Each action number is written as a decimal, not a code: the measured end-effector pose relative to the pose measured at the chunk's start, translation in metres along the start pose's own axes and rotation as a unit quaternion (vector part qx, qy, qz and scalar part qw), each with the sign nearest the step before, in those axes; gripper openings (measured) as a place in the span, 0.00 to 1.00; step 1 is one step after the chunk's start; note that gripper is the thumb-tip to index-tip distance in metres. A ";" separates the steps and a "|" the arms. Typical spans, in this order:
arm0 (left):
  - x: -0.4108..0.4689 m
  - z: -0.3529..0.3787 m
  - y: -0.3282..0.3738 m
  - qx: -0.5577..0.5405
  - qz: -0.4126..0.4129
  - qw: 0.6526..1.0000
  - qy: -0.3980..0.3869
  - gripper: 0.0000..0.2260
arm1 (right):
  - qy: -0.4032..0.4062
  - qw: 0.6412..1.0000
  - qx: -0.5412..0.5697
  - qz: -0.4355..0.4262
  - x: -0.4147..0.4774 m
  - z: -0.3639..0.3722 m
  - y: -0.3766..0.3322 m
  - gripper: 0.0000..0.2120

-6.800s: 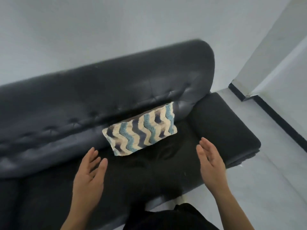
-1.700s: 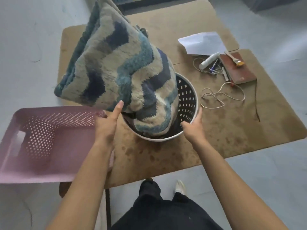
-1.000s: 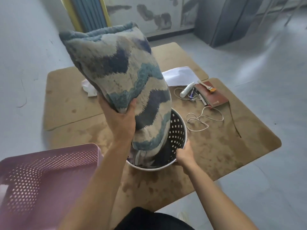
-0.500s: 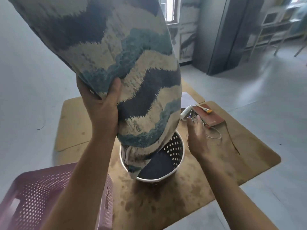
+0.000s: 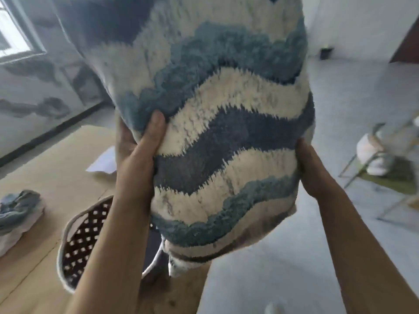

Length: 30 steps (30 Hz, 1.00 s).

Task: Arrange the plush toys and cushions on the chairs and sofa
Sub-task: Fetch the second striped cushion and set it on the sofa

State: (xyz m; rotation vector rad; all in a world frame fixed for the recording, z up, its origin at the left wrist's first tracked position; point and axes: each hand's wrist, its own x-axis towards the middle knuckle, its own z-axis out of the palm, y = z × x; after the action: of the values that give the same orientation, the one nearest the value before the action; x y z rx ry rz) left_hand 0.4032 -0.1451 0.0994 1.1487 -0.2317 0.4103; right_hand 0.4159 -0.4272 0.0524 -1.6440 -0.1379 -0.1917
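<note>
A fluffy cushion with wavy cream, light blue and dark blue stripes fills the upper middle of the view, held up in the air. My left hand grips its left edge, thumb pressed into the pile. My right hand holds its right side, with the fingers hidden behind the cushion. The cushion's lower corner hangs just above the round white perforated basket on the low brown table.
A crumpled blue and white cloth lies at the table's left edge, a white paper further back. A metal-framed chair with a white object on it stands at the right. Grey floor lies between.
The cushion has come fully out of the basket and risen. My right hand moved from near the basket onto the cushion's right side. The view has turned to the right.
</note>
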 end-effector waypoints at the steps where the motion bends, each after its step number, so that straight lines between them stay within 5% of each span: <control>1: -0.001 0.019 -0.015 -0.010 -0.030 0.999 -0.038 0.29 | 0.026 0.999 0.018 0.004 -0.021 -0.023 0.000 0.35; 10: -0.100 0.243 -0.128 0.057 -0.112 0.932 -0.339 0.29 | 0.335 0.940 0.040 0.055 -0.223 -0.227 0.009 0.43; 17: -0.236 0.440 -0.193 0.030 -0.116 0.880 -0.460 0.30 | 0.604 0.797 0.022 -0.010 -0.360 -0.363 0.010 0.14; 23: -0.343 0.556 -0.253 -0.019 -0.278 0.786 -0.551 0.41 | 0.686 0.726 0.030 -0.030 -0.430 -0.478 0.005 0.12; 30: -0.411 0.693 -0.320 -0.008 -0.322 0.775 -0.544 0.46 | 0.693 0.719 -0.048 0.029 -0.451 -0.629 0.053 0.13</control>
State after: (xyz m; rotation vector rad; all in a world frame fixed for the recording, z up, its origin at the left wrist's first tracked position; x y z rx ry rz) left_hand 0.1912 -0.9725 -0.0497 1.2552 -0.8109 -0.9292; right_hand -0.0408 -1.0465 -0.0454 -1.2140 1.0871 -1.3348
